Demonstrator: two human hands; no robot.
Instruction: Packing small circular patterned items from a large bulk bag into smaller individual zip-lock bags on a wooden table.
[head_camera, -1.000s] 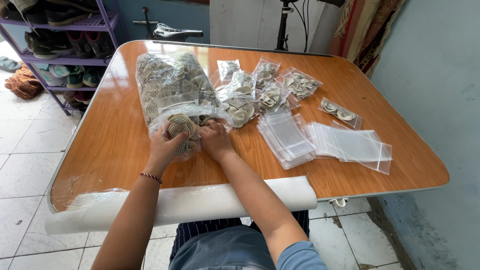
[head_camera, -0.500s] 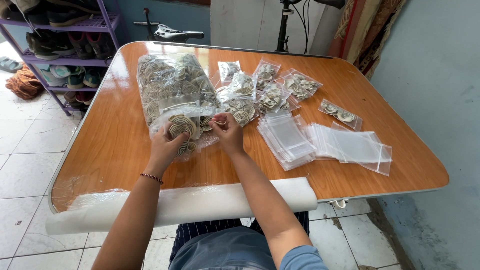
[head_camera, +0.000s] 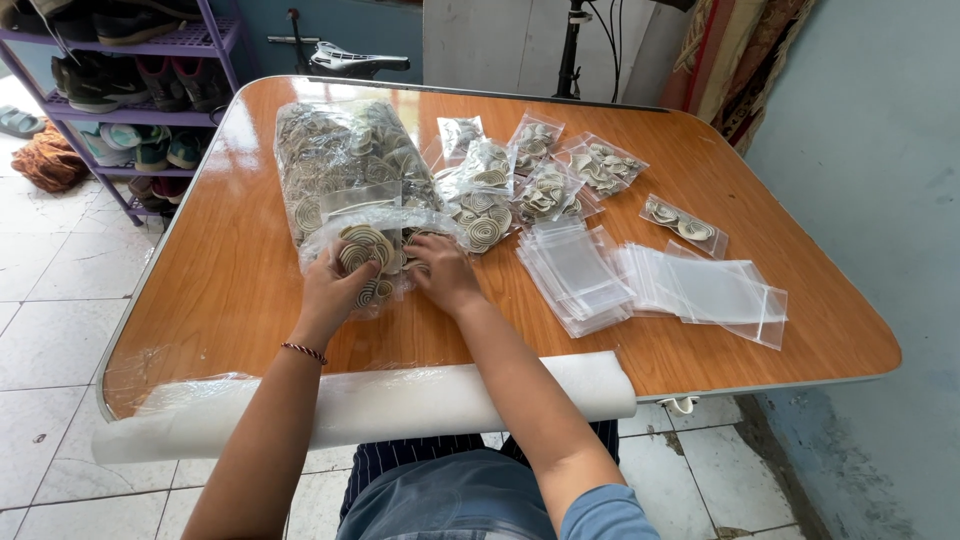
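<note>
Table (head_camera: 760, 190): wooden top, rounded corners; near edge covered by a white roll (head_camera: 400, 400), far corners partly cut off.

Large clear bag (head_camera: 340, 165): lay on the table's far-left part, long axis running from far edge toward the person, open mouth at the near end under both hands. Packed with pale coiled spirals (head_camera: 362, 243), cream and grey-green; single pieces deeper inside hard to make out through glare.

Stack of empty clear pouches (head_camera: 575, 270): right of the hands; a second, flatter spread (head_camera: 715, 290) lay further right.

Filled small pouches (head_camera: 540, 185): cluster beyond the hands, each holding spirals; count unclear where they overlapped.

Left hand (head_camera: 335, 285): rested on the bag's mouth, fingers curled over the plastic and spirals, tips hidden.

Right hand (head_camera: 440, 272): beside it at the mouth, fingers bent and pressed together into the bag; whether they pinched a spiral could not be told.

Shoe rack (head_camera: 140, 70): purple, far left, cut off by the frame.
</note>
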